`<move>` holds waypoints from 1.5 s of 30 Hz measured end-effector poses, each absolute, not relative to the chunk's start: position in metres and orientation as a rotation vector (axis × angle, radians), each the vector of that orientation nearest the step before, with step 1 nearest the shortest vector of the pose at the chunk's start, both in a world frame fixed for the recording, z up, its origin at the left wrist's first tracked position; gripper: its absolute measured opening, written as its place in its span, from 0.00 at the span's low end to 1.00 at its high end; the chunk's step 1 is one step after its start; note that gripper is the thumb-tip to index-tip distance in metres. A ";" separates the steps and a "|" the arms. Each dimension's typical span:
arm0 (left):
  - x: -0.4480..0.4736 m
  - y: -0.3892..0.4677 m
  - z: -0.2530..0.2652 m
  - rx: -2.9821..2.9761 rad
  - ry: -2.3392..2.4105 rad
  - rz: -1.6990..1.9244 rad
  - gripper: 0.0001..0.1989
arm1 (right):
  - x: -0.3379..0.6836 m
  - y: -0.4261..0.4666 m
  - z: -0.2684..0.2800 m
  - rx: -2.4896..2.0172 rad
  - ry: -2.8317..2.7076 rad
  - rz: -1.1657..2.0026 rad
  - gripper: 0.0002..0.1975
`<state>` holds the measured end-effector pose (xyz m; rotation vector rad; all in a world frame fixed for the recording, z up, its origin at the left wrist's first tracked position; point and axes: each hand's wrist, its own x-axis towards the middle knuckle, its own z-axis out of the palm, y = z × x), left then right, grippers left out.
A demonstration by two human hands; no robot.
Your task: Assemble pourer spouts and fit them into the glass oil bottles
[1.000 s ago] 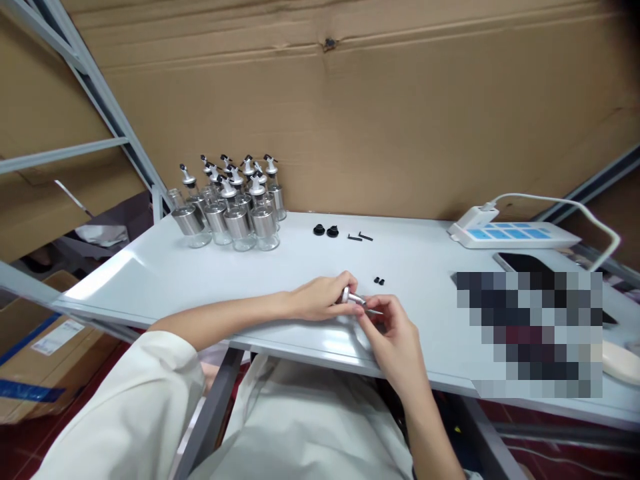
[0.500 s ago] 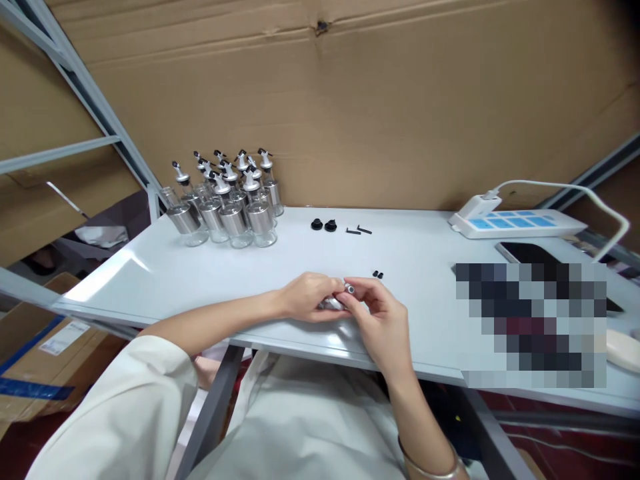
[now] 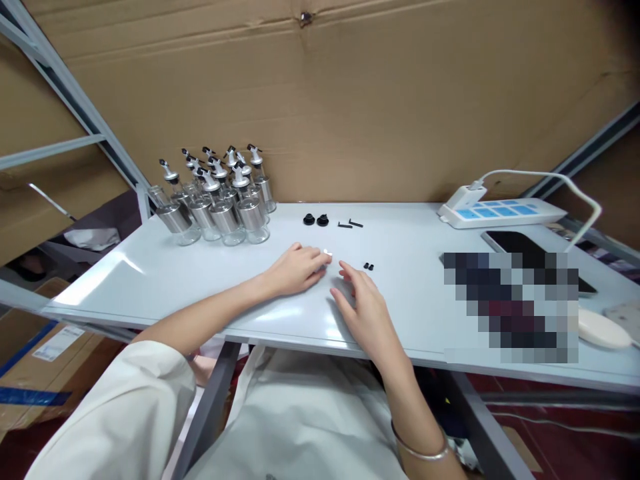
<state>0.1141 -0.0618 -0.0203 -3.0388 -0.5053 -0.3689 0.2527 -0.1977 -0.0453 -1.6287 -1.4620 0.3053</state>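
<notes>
Left hand: held palm-down, fingertips at small pale piece; grip cannot be told. Right hand: held unclenched and released, thumb parted.

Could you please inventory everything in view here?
bottles: ten or more, silver and clear, left
flanged pieces: two, black, back centre
thin strips: two, black, centre
tiny pieces: two, black, centre
small part: one, whitish, centre
power strip: one, white and blue, right
plug: one, white, right
cable: one, white, right
flat device: one, black, right
pixelated patch: one, multicoloured, right
oval object: one, cream, right
table: one, pale grey, centre
cardboard: uncounted, brown, behind
carton: one, brown, lower left
metal frame: uncounted, grey, sides
garment: one, cream, bottom
bracelet: one, silver, right wrist
left hand: one, centre
right hand: one, centre
</notes>
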 end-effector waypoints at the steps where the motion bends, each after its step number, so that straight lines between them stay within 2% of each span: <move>1: 0.113 -0.058 -0.021 -3.008 -0.552 -0.373 0.13 | 0.253 -0.198 -0.045 -1.633 -1.483 0.302 0.22; 9: 0.109 -0.050 -0.024 -2.844 -0.487 -0.547 0.16 | 0.251 -0.199 -0.044 -1.582 -1.601 0.245 0.16; 14: 0.113 -0.062 -0.029 -2.964 -0.364 -0.621 0.19 | 0.265 -0.201 -0.049 -1.612 -1.487 0.063 0.12; 21: 0.114 -0.066 -0.031 -2.980 -0.220 -0.684 0.18 | 0.314 -0.211 -0.058 -1.927 -1.514 -0.230 0.24; 27: 0.117 -0.067 -0.031 -2.905 0.074 -0.599 0.17 | 0.309 -0.209 -0.054 -2.109 -1.624 -0.242 0.20; 36: 0.116 -0.076 -0.029 -2.870 0.331 -0.819 0.15 | 0.312 -0.215 -0.051 -1.855 -1.574 -0.078 0.07; 45: 0.118 -0.092 -0.027 -2.904 0.324 -0.768 0.15 | 0.308 -0.215 -0.049 -1.750 -1.667 0.012 0.03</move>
